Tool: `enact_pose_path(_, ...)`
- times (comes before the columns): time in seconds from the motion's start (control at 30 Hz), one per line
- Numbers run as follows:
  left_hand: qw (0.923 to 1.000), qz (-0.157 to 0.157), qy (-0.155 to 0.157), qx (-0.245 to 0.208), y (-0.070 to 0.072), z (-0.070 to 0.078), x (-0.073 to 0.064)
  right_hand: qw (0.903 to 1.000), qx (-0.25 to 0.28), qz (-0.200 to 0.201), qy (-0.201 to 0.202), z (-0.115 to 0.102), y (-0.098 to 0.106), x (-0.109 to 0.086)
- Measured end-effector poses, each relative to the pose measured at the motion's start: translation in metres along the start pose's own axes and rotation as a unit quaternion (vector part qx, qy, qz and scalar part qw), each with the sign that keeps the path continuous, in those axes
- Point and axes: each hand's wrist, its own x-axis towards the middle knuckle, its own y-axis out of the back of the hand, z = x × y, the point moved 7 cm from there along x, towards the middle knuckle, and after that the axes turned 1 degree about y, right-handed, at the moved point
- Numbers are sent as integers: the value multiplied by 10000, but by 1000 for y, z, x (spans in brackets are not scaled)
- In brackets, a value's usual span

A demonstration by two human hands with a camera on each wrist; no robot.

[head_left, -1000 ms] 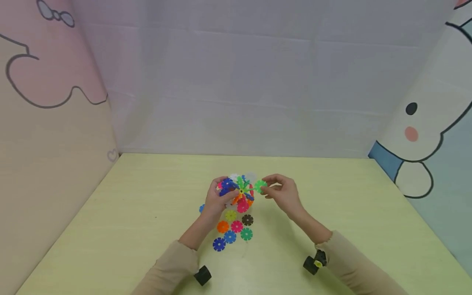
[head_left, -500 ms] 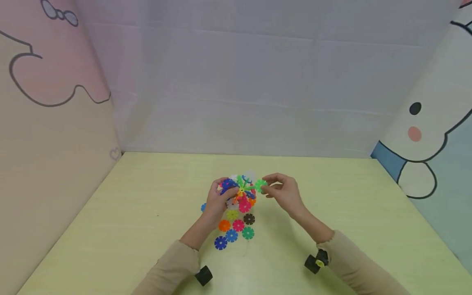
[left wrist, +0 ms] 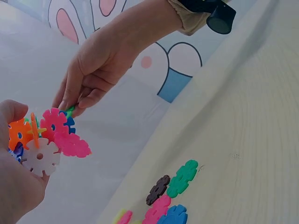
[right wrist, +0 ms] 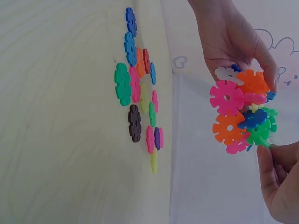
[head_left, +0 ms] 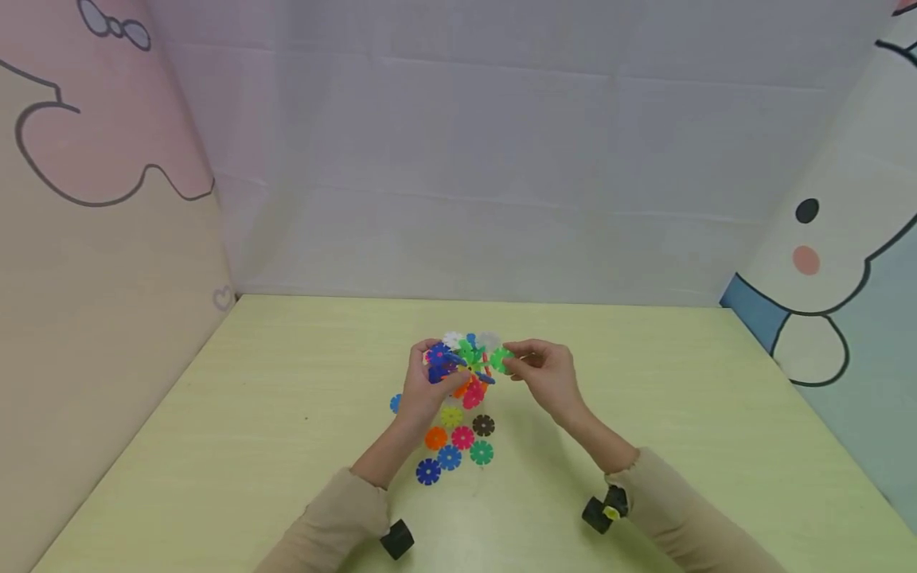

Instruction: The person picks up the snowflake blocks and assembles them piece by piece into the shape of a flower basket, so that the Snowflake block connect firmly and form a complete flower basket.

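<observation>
My left hand (head_left: 421, 390) grips a ball-like cluster of interlocked, slotted plastic snowflake discs (right wrist: 227, 98) in orange, pink, white, blue and green. Its thumb lies over the near side of the cluster. On the cluster's right, my right hand (head_left: 548, 378) pinches a light green snowflake disc (head_left: 501, 360) between thumb and fingertips. That disc meets the cluster in the right wrist view, though whether its slot is engaged I cannot tell. Both hands hold the work above the table; in the left wrist view fingers hide most of the green disc.
Loose snowflake discs lie on the pale wooden table (head_left: 251, 446) below the hands, among them an orange disc (head_left: 435, 438), a dark brown disc (head_left: 483, 425) and a green disc (head_left: 481, 453). A white cloth wall (head_left: 458, 159) stands behind the table.
The right hand has moved slightly left, bringing the light green disc closer in against the cluster. The cluster has turned a little in the left hand. The loose discs have stayed put.
</observation>
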Motion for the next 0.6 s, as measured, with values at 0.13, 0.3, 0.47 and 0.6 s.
enact_pose_path(0.13, 9997, 40, -131, -178, -1, 2, -2, 9999, 54, 144, 71, 4, -1, 1)
enact_pose_path(0.3, 9992, 19, -93, -385, -3, -1, -4, 9998, 81, 169, -59, 7, -2, 0)
enact_pose_path(0.47, 9985, 8, -158, -531, -5, 0, -5, 9996, 121, 216, -132, 8, -1, -1)
enact_pose_path(0.6, 9982, 29, -226, -547, -7, 1, -6, 9991, 175, 323, -223, 9, 0, -3)
